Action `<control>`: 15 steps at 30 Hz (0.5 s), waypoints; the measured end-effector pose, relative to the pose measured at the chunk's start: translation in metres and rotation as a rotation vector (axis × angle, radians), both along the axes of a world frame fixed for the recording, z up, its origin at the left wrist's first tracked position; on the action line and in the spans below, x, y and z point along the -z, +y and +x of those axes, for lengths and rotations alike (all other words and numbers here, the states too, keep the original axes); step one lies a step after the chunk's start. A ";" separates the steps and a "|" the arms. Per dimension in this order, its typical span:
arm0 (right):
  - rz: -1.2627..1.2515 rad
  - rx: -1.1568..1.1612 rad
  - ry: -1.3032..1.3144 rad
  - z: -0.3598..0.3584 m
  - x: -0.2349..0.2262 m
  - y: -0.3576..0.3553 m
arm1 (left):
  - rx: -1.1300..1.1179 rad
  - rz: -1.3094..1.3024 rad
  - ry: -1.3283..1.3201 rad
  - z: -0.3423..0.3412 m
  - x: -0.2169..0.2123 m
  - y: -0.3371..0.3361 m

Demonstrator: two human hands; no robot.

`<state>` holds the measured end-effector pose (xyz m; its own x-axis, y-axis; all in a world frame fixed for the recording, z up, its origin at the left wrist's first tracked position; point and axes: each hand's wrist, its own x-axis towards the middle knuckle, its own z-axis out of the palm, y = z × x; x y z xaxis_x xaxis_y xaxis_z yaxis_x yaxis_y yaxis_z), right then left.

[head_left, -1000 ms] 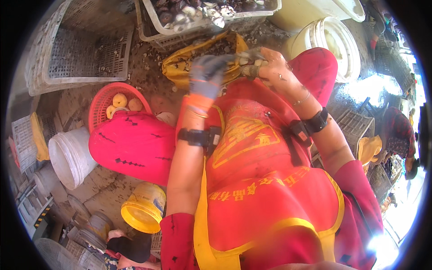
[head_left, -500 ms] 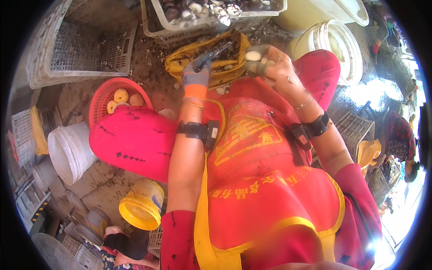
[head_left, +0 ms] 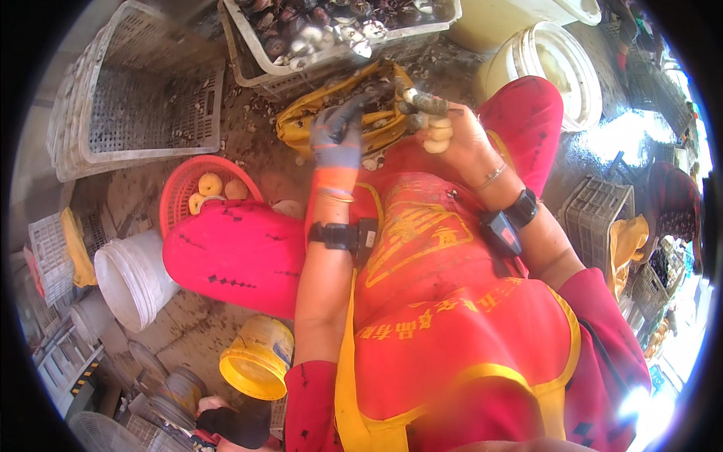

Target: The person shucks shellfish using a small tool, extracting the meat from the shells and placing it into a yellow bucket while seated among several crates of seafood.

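Observation:
My left hand (head_left: pixel 337 135) wears a grey glove with an orange cuff. Its fingers are closed on a thin, dark tool (head_left: pixel 370 96), blurred by motion. My right hand (head_left: pixel 456 135) pinches a small white rounded piece (head_left: pixel 410 96) between thumb and forefinger, which wear dark covers; its other fingers curl in bare. Both hands are above a yellow-rimmed bag (head_left: pixel 301 120) lying open with dark scraps inside. Beyond it, a pale crate (head_left: pixel 444 20) holds many dark, round, bulb-like pieces, some showing white.
A red basket (head_left: pixel 175 188) with pale round pieces stands by my left knee. Around me are an empty grey crate (head_left: pixel 151 154), a white bucket (head_left: pixel 132 282), a yellow bucket (head_left: pixel 256 358) and a cream tub (head_left: pixel 580 83). A person (head_left: pixel 241 422) is at lower left.
My left hand has turned, and its tool has gone from sharp to blurred. My right hand has rotated, showing the white piece more edge-on. The whole view has shifted slightly.

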<state>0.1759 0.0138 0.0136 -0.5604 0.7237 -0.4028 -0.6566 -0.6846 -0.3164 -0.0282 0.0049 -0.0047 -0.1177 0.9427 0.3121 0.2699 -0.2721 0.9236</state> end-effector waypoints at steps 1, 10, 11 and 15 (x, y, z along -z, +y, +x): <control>-0.015 0.048 -0.036 -0.002 0.004 0.000 | 0.021 0.084 0.063 0.002 -0.004 0.001; 0.182 0.136 -0.311 -0.009 0.011 -0.002 | 0.087 0.130 0.097 0.005 -0.005 0.003; 0.162 0.139 -0.238 -0.008 0.013 -0.002 | 0.090 0.270 0.280 0.009 -0.013 0.002; 0.193 0.099 -0.404 -0.012 -0.005 -0.006 | 0.043 -0.383 -0.468 0.002 0.010 -0.003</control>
